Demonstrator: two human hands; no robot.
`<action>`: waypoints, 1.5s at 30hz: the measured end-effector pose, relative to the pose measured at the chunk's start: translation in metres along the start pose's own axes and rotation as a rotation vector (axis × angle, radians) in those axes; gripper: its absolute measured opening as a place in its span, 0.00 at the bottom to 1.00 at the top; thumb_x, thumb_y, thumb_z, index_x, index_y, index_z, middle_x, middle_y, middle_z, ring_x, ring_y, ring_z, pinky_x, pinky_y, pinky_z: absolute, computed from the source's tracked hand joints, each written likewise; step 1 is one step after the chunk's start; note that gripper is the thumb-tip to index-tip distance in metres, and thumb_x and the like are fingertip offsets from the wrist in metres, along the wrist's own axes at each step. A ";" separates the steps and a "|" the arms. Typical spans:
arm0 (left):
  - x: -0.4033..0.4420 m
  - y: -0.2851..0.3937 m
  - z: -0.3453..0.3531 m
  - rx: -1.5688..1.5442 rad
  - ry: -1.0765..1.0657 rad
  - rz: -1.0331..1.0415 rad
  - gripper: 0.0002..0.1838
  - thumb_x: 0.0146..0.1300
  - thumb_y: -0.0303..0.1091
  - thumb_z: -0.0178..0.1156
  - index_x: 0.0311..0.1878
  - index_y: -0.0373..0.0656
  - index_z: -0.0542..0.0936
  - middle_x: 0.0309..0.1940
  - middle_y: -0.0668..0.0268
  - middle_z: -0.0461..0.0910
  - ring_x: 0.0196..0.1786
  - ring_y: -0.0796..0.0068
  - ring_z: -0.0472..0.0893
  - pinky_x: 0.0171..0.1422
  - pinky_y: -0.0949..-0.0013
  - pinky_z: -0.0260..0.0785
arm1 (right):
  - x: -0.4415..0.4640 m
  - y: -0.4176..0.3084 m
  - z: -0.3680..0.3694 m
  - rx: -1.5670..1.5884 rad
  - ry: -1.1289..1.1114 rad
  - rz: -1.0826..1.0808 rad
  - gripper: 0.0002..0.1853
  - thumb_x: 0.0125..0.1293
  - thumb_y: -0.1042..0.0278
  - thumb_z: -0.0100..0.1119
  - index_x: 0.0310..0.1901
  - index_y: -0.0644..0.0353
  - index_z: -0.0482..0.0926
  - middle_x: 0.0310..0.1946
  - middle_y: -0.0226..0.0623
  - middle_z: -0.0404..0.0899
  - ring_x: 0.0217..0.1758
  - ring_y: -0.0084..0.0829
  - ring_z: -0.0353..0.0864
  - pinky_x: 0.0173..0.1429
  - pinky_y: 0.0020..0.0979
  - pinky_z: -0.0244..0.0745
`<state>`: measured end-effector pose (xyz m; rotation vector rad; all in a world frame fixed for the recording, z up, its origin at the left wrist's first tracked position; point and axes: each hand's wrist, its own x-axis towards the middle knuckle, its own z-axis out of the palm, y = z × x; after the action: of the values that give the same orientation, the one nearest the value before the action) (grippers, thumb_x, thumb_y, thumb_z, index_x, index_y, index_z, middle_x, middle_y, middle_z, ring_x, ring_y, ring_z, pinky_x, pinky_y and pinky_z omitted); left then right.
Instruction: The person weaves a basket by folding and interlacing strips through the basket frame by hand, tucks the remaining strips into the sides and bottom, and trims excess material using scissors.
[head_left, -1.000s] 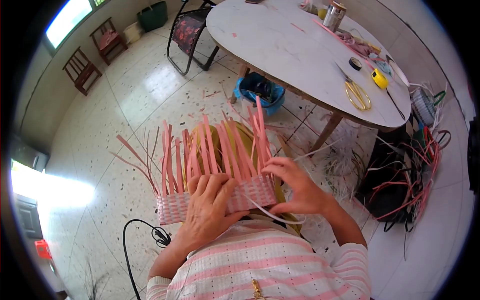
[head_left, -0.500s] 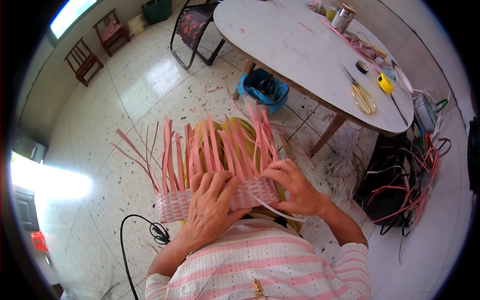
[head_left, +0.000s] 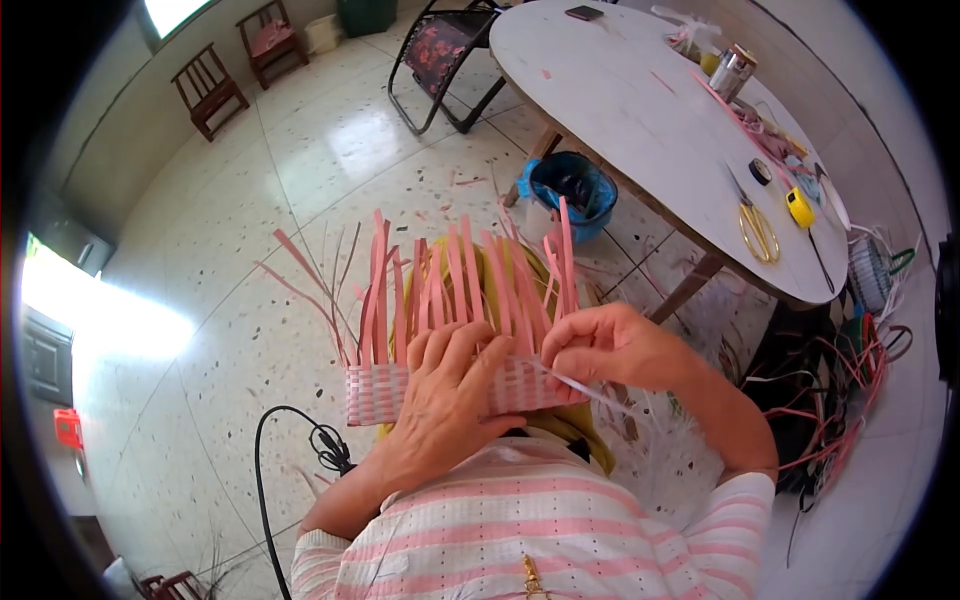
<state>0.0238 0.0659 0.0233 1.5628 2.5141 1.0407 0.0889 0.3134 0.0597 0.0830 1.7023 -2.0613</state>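
Observation:
A pink-and-white woven basket piece [head_left: 375,395] lies across my lap, with long loose pink strips [head_left: 465,270] standing up from its far edge. My left hand [head_left: 450,385] is closed over the middle of the weave, fingers over the far edge and thumb on the near side. At the right end, my right hand [head_left: 615,350] has its fingers curled in a pinch at a white strip [head_left: 600,397], which comes out of the weave and trails to the right. The fingertips of that hand partly hide the basket's right corner.
Ahead to the right stands a table [head_left: 620,90] with scissors [head_left: 757,230], a yellow tape measure [head_left: 799,207] and a metal can [head_left: 733,72]. A blue-lined bin [head_left: 575,200] is beneath its edge. A black cable [head_left: 258,470] runs on the left; tangled strips [head_left: 850,400] lie right.
My right hand has lifted from the basket's right edge, its fingers curling in at the white strip, now drawn straighter. My left hand stays on the weave. The view has shifted.

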 end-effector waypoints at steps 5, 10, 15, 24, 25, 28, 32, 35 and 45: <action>-0.004 -0.004 -0.001 0.071 0.018 -0.028 0.43 0.40 0.43 0.84 0.62 0.44 0.78 0.59 0.58 0.73 0.65 0.54 0.71 0.71 0.49 0.57 | 0.009 -0.006 0.002 -0.263 -0.024 0.111 0.09 0.74 0.74 0.59 0.50 0.70 0.80 0.36 0.36 0.86 0.34 0.20 0.84 0.38 0.22 0.79; -0.004 -0.004 0.001 0.046 0.006 -0.023 0.41 0.40 0.43 0.84 0.60 0.43 0.78 0.57 0.59 0.74 0.63 0.54 0.72 0.70 0.49 0.58 | 0.008 -0.016 0.004 -0.496 0.055 0.191 0.10 0.70 0.77 0.58 0.50 0.68 0.79 0.35 0.36 0.85 0.39 0.26 0.85 0.42 0.31 0.80; -0.006 -0.005 0.007 0.028 0.019 0.004 0.40 0.40 0.42 0.84 0.58 0.42 0.79 0.56 0.59 0.74 0.62 0.55 0.73 0.70 0.50 0.57 | 0.015 -0.003 -0.004 -1.280 0.158 -0.444 0.09 0.66 0.76 0.64 0.47 0.64 0.79 0.40 0.41 0.84 0.39 0.43 0.85 0.44 0.38 0.80; -0.012 -0.006 0.007 0.017 0.053 0.017 0.39 0.40 0.40 0.83 0.58 0.40 0.79 0.56 0.60 0.75 0.61 0.56 0.73 0.71 0.50 0.56 | 0.057 -0.021 -0.018 -1.337 -0.211 -0.370 0.06 0.66 0.71 0.61 0.43 0.59 0.76 0.40 0.42 0.80 0.46 0.51 0.82 0.49 0.48 0.76; -0.012 -0.007 0.008 0.010 0.055 0.031 0.39 0.40 0.40 0.83 0.58 0.40 0.79 0.56 0.60 0.75 0.61 0.56 0.73 0.71 0.49 0.56 | 0.058 -0.023 -0.019 -1.370 -0.230 -0.354 0.07 0.65 0.71 0.61 0.43 0.57 0.76 0.40 0.42 0.81 0.46 0.50 0.83 0.48 0.47 0.77; -0.013 -0.008 0.009 0.009 0.057 0.036 0.39 0.41 0.41 0.82 0.59 0.39 0.79 0.57 0.60 0.75 0.62 0.56 0.72 0.71 0.49 0.57 | 0.061 -0.035 -0.010 -1.519 -0.262 -0.421 0.06 0.63 0.72 0.61 0.41 0.57 0.78 0.37 0.41 0.82 0.45 0.49 0.84 0.47 0.46 0.78; -0.011 -0.010 0.009 -0.003 0.054 0.027 0.39 0.42 0.41 0.82 0.60 0.40 0.79 0.58 0.60 0.75 0.62 0.56 0.72 0.72 0.49 0.56 | 0.047 -0.058 0.026 -1.889 -0.222 -0.577 0.01 0.59 0.74 0.62 0.32 0.60 0.81 0.31 0.42 0.84 0.43 0.46 0.87 0.46 0.43 0.81; -0.010 -0.008 0.009 -0.004 0.051 0.038 0.39 0.42 0.41 0.82 0.60 0.41 0.79 0.58 0.60 0.75 0.62 0.57 0.72 0.72 0.49 0.56 | 0.034 -0.063 0.048 -1.966 -0.149 -0.324 0.03 0.57 0.74 0.63 0.28 0.62 0.81 0.27 0.44 0.85 0.40 0.43 0.89 0.43 0.40 0.82; -0.010 -0.011 0.007 0.006 0.048 0.045 0.40 0.41 0.42 0.83 0.60 0.43 0.79 0.56 0.61 0.75 0.62 0.57 0.73 0.71 0.51 0.58 | 0.027 -0.032 -0.030 -0.913 -0.099 0.230 0.10 0.70 0.65 0.64 0.43 0.65 0.84 0.26 0.38 0.88 0.24 0.22 0.84 0.30 0.28 0.75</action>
<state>0.0224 0.0584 0.0088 1.6228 2.5263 1.0892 0.0450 0.3368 0.0731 -0.1102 2.2638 -0.9697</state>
